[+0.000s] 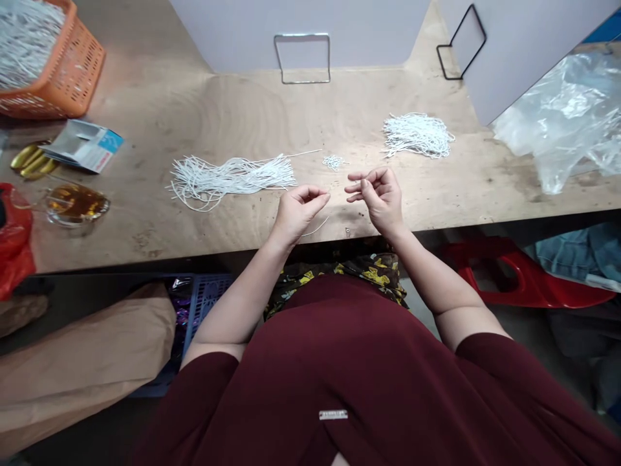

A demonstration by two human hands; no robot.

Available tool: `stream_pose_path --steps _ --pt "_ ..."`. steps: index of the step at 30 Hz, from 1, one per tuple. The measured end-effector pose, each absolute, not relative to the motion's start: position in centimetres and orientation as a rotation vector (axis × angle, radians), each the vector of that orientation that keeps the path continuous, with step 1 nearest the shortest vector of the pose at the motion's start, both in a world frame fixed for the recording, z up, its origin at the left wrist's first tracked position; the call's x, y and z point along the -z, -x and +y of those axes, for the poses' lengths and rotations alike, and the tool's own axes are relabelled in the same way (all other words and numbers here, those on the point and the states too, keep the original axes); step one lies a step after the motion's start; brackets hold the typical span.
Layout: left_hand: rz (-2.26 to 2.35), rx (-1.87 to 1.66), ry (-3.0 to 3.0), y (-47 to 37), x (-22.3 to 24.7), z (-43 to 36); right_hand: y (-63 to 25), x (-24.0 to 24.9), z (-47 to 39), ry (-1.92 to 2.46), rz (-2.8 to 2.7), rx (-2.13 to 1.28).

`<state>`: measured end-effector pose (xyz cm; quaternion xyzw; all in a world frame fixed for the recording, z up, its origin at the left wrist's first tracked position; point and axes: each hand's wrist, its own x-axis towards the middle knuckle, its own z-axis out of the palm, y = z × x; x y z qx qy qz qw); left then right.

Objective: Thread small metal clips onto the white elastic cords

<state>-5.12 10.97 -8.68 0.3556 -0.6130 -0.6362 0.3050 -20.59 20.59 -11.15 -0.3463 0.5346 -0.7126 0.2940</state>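
Note:
My left hand (301, 210) is closed in a pinch above the front edge of the wooden table. A thin white cord (317, 228) hangs from it, its loose end curving to the right. Just to the right, my right hand (381, 197) has its thumb bent against the fingers, which point left and are partly spread. Whatever lies between that thumb and the fingers is too small to make out. Beyond the hands lies a small pile of tiny white pieces (334, 162). A long bundle of white cords (233, 178) lies left of my left hand.
A heap of white cords (418, 136) lies to the right, before a clear plastic bag (563, 116). Metal bookends (303, 82) stand by the pale panels. At left are an orange basket (77, 71), a small box (87, 145), gold-handled scissors (33, 162) and a glass of amber liquid (77, 204).

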Motion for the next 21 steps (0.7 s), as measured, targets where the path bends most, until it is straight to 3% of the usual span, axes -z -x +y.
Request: stream_pose_path --steps 11,21 --pt "-1.79 1.347 -0.882 5.3 9.2 10.8 20.4 10.7 18.7 0.733 1.173 1.706" --pt "-1.865 1.124 -0.78 5.4 10.0 10.6 19.4 10.7 18.4 0.691 1.235 1.731"
